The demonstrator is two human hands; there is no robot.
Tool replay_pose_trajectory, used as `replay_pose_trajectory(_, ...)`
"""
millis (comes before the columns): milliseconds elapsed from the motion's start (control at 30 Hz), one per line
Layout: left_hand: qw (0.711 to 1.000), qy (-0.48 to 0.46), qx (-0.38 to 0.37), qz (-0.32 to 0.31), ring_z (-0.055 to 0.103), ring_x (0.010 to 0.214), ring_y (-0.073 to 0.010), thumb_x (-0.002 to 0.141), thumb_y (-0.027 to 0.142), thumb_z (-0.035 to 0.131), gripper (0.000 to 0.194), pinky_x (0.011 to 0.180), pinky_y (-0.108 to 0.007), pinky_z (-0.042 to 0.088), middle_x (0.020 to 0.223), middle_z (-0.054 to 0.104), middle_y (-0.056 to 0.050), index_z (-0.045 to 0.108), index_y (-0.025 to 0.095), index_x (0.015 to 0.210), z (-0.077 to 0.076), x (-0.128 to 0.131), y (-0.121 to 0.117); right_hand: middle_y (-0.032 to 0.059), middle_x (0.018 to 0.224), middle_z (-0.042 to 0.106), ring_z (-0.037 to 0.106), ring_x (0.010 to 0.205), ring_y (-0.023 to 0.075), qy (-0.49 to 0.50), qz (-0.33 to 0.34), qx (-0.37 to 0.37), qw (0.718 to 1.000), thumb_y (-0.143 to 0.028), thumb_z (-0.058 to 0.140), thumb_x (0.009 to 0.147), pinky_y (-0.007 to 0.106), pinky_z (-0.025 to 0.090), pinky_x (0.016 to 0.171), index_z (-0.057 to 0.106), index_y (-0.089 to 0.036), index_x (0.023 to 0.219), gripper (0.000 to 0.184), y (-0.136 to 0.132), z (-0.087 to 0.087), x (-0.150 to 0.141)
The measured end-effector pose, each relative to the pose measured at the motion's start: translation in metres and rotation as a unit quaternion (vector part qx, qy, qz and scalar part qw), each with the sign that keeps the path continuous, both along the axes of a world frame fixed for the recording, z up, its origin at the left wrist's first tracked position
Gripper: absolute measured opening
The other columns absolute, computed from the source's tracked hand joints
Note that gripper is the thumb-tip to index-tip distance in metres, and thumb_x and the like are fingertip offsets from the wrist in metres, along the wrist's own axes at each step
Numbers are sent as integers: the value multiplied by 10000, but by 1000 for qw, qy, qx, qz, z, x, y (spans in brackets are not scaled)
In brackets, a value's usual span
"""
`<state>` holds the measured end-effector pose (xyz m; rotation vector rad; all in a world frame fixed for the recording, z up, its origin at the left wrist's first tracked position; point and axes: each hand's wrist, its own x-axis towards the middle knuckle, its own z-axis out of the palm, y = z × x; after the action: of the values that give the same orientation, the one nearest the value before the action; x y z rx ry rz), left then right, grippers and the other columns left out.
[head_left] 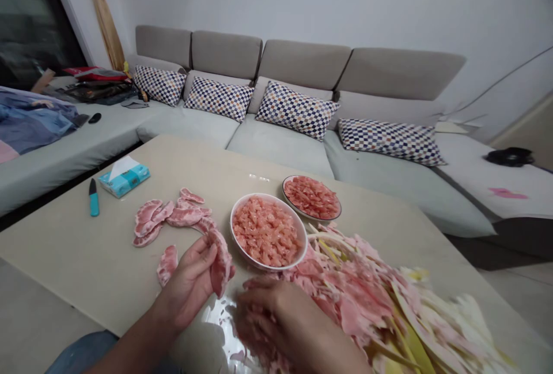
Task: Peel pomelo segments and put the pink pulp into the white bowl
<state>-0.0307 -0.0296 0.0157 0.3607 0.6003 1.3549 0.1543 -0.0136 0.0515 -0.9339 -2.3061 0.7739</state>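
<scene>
My left hand [188, 284] is closed around a pink pomelo segment [222, 263], which stands upright between the thumb and fingers. Low over the table, to the right of it, my right hand [276, 308] is smeared by motion. Its fingers curl, and whether anything is in them does not show. Just beyond both hands sits a white bowl [235, 247] heaped with peeled pomelo flesh [266, 230]. More pomelo segments [149, 221], some with white membrane, lie to the left. A heap of pomelo peel and membranes [367, 299] spreads beside my right hand.
A dark-rimmed plate [287, 196] of pomelo flesh stands behind the bowl. At the table's left lie a blue-handled knife [94, 204] and a tissue pack [125, 178]. Wet patches [224, 328] shine at the near edge. A grey sofa [272, 140] runs behind the table [190, 158].
</scene>
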Motion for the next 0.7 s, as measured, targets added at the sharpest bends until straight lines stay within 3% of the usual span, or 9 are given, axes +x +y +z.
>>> replay_pose_trajectory(100, 998, 60, 36, 2, 525, 678, -89, 872, 216, 642, 71, 657, -216, 451, 767, 547, 1, 604, 168, 909, 4, 4, -2, 16, 769, 720, 659, 664, 153, -3, -26, -44, 999, -171, 639, 830, 228, 498, 631, 708, -215, 806, 86, -1, -1, -7)
replay_pose_trajectory(200, 991, 124, 51, 14, 496, 665, -93, 839, 245, 683, 122, 597, -202, 413, 762, 549, -3, 598, 163, 867, 6, 7, -5, 37, 823, 720, 647, 613, 146, 39, -88, -35, 995, -215, 668, 823, 236, 494, 583, 699, -195, 911, 95, -2, -7, -16)
replay_pose_trajectory(433, 961, 245, 121, 43, 501, 697, -113, 834, 267, 682, 118, 617, -213, 402, 795, 585, -14, 643, 160, 862, 0, 7, -8, 28, 680, 680, 605, 533, 126, 65, -108, 6, 992, -170, 550, 855, 217, 448, 512, 675, -182, 805, 135, -6, -18, -23)
replay_pose_trajectory(567, 956, 259, 125, 55, 512, 696, -122, 839, 272, 672, 108, 614, -216, 409, 801, 597, -18, 653, 166, 839, -1, 9, -10, -2, 594, 608, 558, 511, 114, 87, -120, 8, 989, -129, 533, 780, 198, 419, 490, 604, -180, 694, 123, -6, -18, -28)
replay_pose_trajectory(700, 963, 237, 110, 71, 579, 791, -161, 797, 271, 718, 116, 745, -255, 458, 817, 635, -34, 673, 167, 825, 1, 12, -11, -15, 594, 548, 509, 537, 118, 95, -137, -2, 986, -129, 525, 739, 206, 387, 500, 540, -190, 664, 98, -3, -19, -31)
